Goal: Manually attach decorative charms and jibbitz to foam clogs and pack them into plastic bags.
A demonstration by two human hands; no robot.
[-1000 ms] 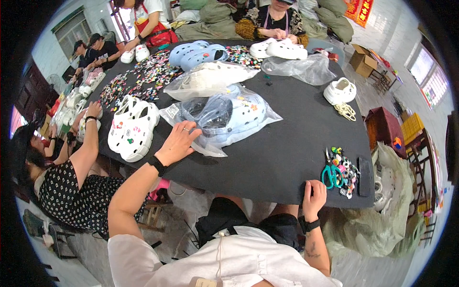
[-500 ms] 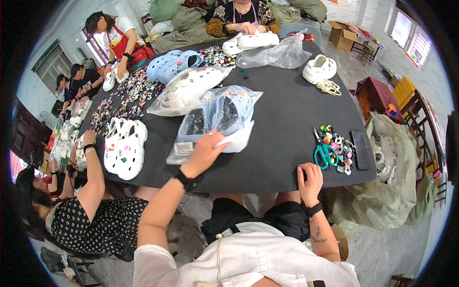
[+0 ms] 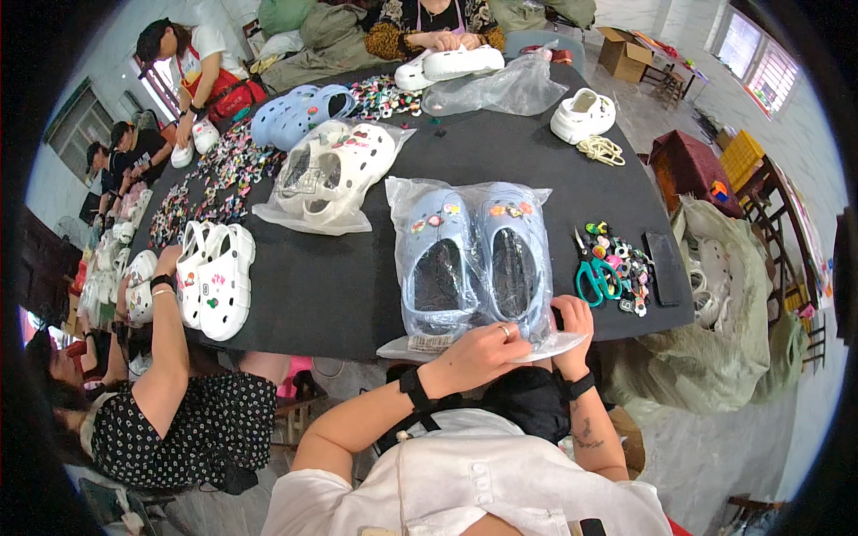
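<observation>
A clear plastic bag (image 3: 474,188) holding a pair of light blue clogs (image 3: 435,246) lies flat at the table's near edge. The clogs carry small coloured charms, and their heels face me. My left hand (image 3: 478,355) is closed on the bag's near edge, beside a printed label. At the near right corner my right hand (image 3: 572,332) pinches the loose plastic; its fingertips are partly hidden. Just beyond the right hand lie teal-handled scissors (image 3: 597,279) and a heap of small charms (image 3: 633,277).
Beyond are bagged white clogs (image 3: 335,170), loose blue clogs (image 3: 299,116), and white clogs (image 3: 217,281) by a co-worker's arm (image 3: 170,339). White clogs with cord (image 3: 583,118) stand far right. A black phone (image 3: 661,268) lies right of the charms. A large sack (image 3: 724,304) stands beside the table.
My left hand has brought the bagged blue clogs nearer and to the right, now straightened with heels toward me. My right hand has moved from the table edge onto the bag's corner.
</observation>
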